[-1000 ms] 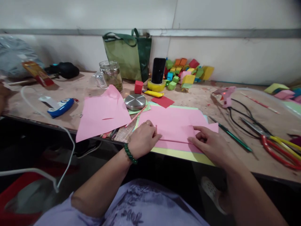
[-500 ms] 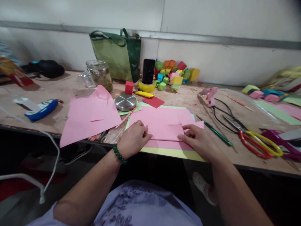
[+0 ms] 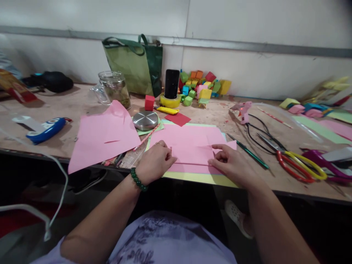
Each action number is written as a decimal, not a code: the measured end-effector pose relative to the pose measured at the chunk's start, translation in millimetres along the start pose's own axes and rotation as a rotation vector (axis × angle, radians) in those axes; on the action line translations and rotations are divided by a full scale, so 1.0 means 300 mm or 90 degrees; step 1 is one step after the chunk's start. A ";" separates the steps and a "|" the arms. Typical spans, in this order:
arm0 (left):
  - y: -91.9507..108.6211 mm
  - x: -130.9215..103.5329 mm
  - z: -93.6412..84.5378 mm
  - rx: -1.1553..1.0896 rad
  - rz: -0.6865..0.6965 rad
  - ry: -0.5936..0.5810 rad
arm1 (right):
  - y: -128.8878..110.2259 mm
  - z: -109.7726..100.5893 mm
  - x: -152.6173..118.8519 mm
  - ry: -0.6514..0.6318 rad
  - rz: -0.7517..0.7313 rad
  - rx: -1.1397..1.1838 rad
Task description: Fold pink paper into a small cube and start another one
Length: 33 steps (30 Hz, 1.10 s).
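Note:
Between my hands lies a folded piece of pink paper [image 3: 192, 154], on top of a larger pink sheet [image 3: 184, 134] and a stack with a yellow edge [image 3: 198, 179]. My left hand [image 3: 156, 161] is closed at the folded paper's left end, thumb and curled fingers pressed together on it. At the other end, my right hand [image 3: 229, 161] pinches the paper's right edge between thumb and forefinger. A small pink flap [image 3: 233, 145] sticks out beyond the right fingers. The fingertips partly hide both ends of the folded paper.
Left of the stack, a cut pink sheet [image 3: 104, 137] overhangs the table edge. A round metal tin [image 3: 145, 120] and yellow cutter [image 3: 167, 110] lie behind. On the right are a green pen [image 3: 251, 154], scissors [image 3: 295, 165] and a pink glue gun [image 3: 243, 110]. A glass mug [image 3: 114, 90] stands at back left.
The whole view shifts slightly. The folded paper's upper edge lies a little flatter between my hands; both hands stay at its ends.

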State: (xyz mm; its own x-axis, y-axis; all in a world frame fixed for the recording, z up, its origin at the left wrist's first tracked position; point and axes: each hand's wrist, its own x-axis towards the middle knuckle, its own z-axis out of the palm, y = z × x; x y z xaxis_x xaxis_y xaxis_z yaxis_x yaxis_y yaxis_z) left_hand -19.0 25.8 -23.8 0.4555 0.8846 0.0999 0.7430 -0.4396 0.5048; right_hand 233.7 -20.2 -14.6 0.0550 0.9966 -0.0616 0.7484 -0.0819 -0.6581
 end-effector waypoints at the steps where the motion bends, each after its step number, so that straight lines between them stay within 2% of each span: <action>1: 0.001 0.000 0.000 -0.001 -0.001 -0.002 | -0.001 0.000 0.000 0.000 0.001 -0.002; 21: 0.002 0.003 -0.003 0.027 0.020 -0.012 | 0.029 0.007 0.013 -0.004 -0.021 -0.004; 29: 0.020 -0.014 -0.005 0.121 0.032 -0.006 | 0.037 0.012 0.010 0.002 -0.036 0.007; 31: 0.027 -0.022 0.002 0.169 0.028 0.021 | 0.039 0.013 0.007 -0.003 -0.041 0.002; 33: 0.035 -0.023 0.012 0.216 0.048 0.082 | 0.044 0.014 0.008 -0.005 -0.049 0.002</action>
State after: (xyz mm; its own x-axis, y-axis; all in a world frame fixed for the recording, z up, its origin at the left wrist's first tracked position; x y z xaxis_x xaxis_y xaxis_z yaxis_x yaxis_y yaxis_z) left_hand -12.6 14.5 -22.4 0.4662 0.8504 0.2440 0.8398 -0.5121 0.1803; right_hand 240.7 -19.0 -26.6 -0.0074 0.9998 -0.0161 0.7481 -0.0052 -0.6636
